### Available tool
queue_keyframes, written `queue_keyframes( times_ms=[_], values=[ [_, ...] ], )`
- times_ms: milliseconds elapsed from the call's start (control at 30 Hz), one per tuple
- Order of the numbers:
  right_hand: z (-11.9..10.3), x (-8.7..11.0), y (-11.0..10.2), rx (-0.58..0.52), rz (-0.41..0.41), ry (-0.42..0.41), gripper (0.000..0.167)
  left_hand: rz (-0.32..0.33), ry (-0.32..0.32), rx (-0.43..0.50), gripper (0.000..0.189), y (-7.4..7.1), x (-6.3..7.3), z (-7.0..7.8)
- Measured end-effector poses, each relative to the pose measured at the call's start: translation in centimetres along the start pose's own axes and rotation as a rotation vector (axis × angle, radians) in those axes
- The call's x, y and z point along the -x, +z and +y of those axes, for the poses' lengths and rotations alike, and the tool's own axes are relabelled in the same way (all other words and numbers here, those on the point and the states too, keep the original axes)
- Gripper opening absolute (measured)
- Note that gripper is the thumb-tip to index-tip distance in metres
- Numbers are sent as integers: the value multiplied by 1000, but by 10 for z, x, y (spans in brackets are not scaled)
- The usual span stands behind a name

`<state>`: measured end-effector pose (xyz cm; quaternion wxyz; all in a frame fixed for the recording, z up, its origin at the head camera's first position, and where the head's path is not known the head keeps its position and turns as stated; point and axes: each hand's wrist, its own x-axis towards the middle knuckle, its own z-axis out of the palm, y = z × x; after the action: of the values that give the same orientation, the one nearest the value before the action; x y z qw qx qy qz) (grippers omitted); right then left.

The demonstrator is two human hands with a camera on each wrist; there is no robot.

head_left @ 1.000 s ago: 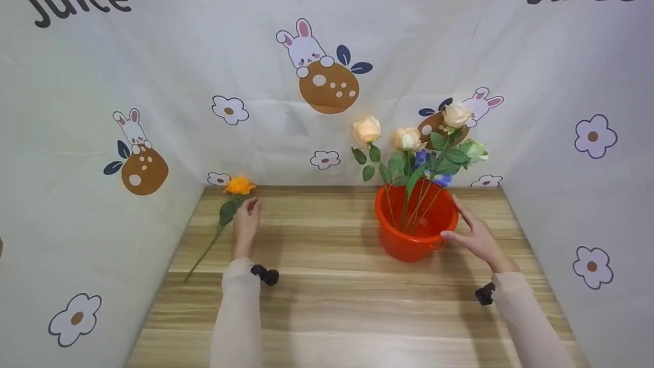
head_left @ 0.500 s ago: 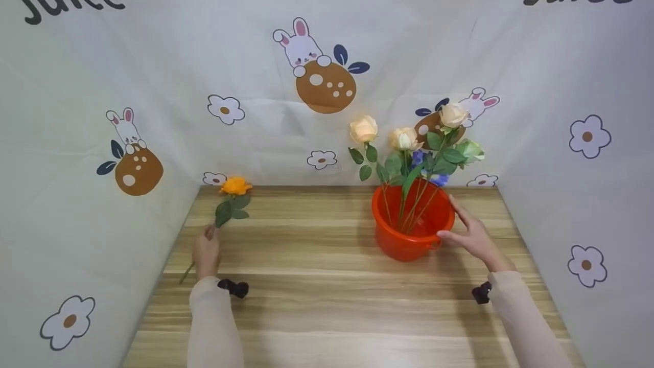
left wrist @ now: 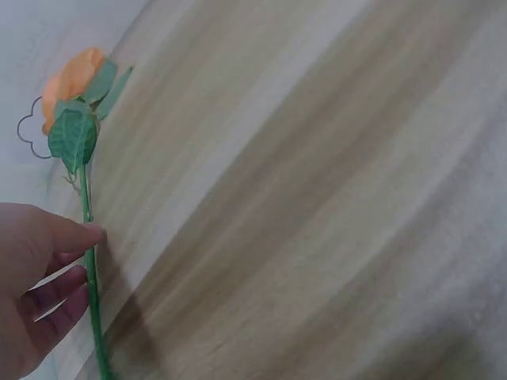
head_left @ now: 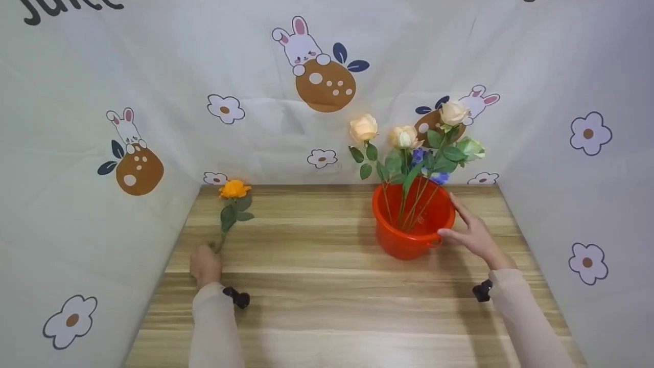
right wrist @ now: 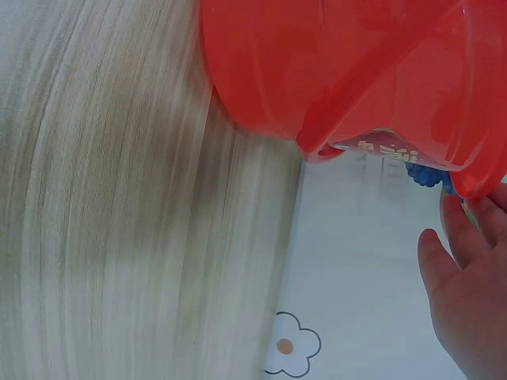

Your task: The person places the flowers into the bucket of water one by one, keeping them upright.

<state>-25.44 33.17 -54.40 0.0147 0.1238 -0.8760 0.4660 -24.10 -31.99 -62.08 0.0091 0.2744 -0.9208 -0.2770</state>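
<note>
At the left of the table, my left hand pinches the stem of an artificial orange rose. The left wrist view shows thumb and fingers around the green stem, below the leaves. Over on the right, my right hand rests on the rim of a red bucket, its fingers and thumb spread and fairly straight. Standing in the bucket are several peach roses, a pale green flower and blue flowers. In the right wrist view the fingers lie along the bucket's edge.
The wooden table is bounded by a white cloth backdrop at the back and both sides, printed with rabbits and daisies. The tall flower heads lean near the back cloth. A small handle lug juts from the bucket.
My left hand has come down and leftward from beside the rose's head to lower on its stem and taken hold of it. The stem has swung more upright. My right hand stays on the bucket.
</note>
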Motion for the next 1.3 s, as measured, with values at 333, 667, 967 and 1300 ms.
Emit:
queue_keyframes(
  times_ms=[333,667,967,1300],
  values=[
    [-1,0,1,30,19,-27,91,-182,35,83,34,-3,12,13],
    [-34,6,-1,-7,0,-18,88,-259,10,507,38,-7,23,33],
    [0,-1,2,-14,16,-21,92,-148,184,693,31,-19,34,64],
    [0,-1,2,-19,25,-37,92,-64,333,933,21,-32,66,128]
  ],
)
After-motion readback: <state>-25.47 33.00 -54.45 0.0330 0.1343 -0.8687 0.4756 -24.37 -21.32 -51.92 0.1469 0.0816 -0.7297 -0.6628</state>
